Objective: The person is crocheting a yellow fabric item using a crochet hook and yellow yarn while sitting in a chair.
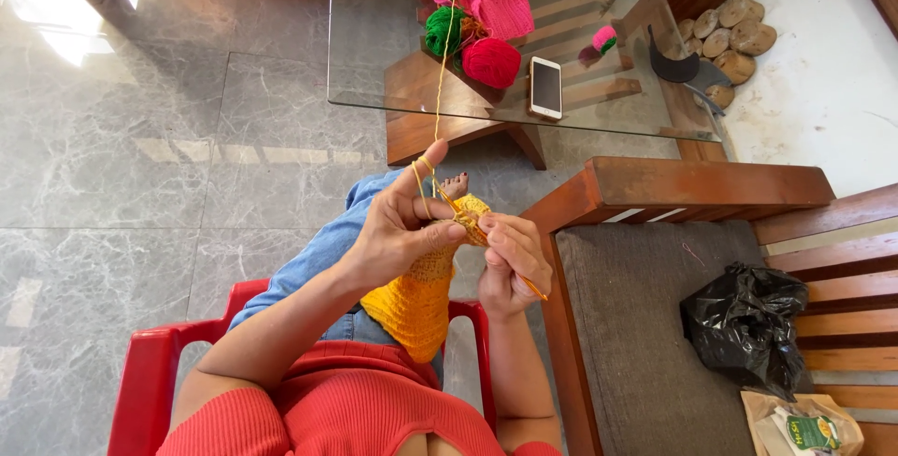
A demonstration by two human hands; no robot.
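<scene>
While both hands' grip closes on yellow crochet (421, 302), grey marble floor (140, 138) surrounds.

Grey marble floor (140, 138), glass table (374, 54)

- The person wore a coral-red ribbed knit top (355, 409), close-fitting, its fine vertical ribs running down the body.
- The top's short sleeve (220, 423) ended high on the left arm, left of the chest; both forearms below it were bare.
- A small keyhole opening (426, 445) sat at the middle of the top's neckline.
- Blue denim jeans (323, 250) covered the legs above the top in the view, a seam showing along the thigh.
- The left hand (398, 231) and right hand (510, 260), beyond the jeans, wore no gloves.
- A bare foot (455, 185) showed past the jeans' hem.
</scene>
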